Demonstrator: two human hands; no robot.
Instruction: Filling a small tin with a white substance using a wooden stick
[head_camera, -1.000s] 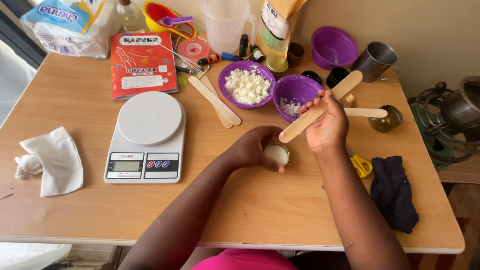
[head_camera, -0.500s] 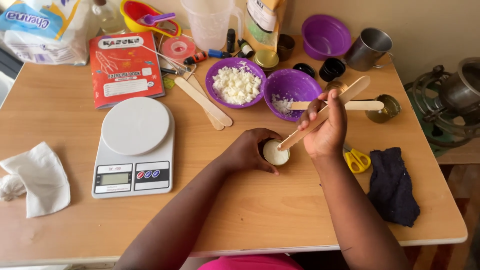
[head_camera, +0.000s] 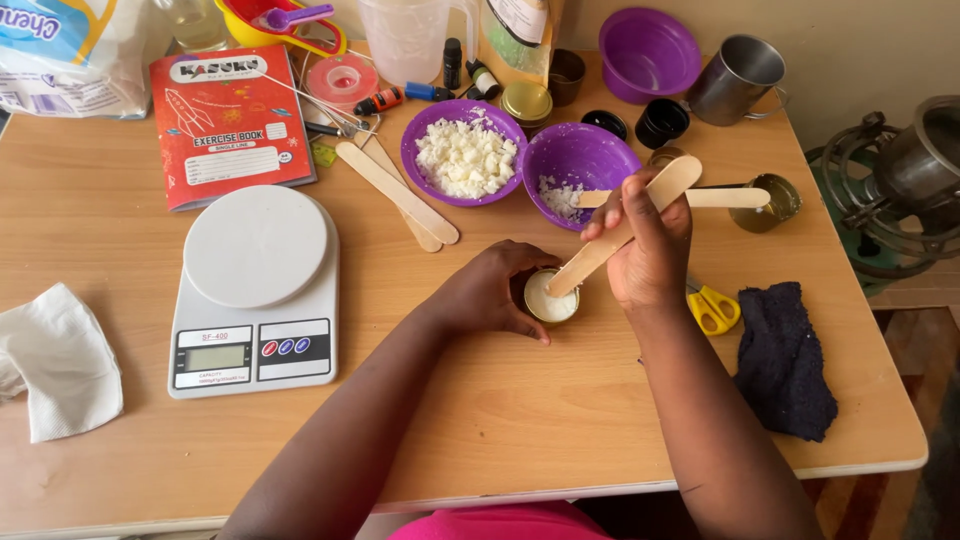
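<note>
Left hand (head_camera: 495, 290) cupped around a small round tin of white cream (head_camera: 551, 297) on the wooden table (head_camera: 560, 420), right hand (head_camera: 648, 245) just beside it gripping a flat wooden stick (head_camera: 620, 240), stick's lower tip dipped in the cream, purple plastic bowl of white flakes (head_camera: 580, 165) just behind

Small round tin (head_camera: 551, 298) – white filling – wooden stick (head_camera: 622, 228) tip inside.
</note>
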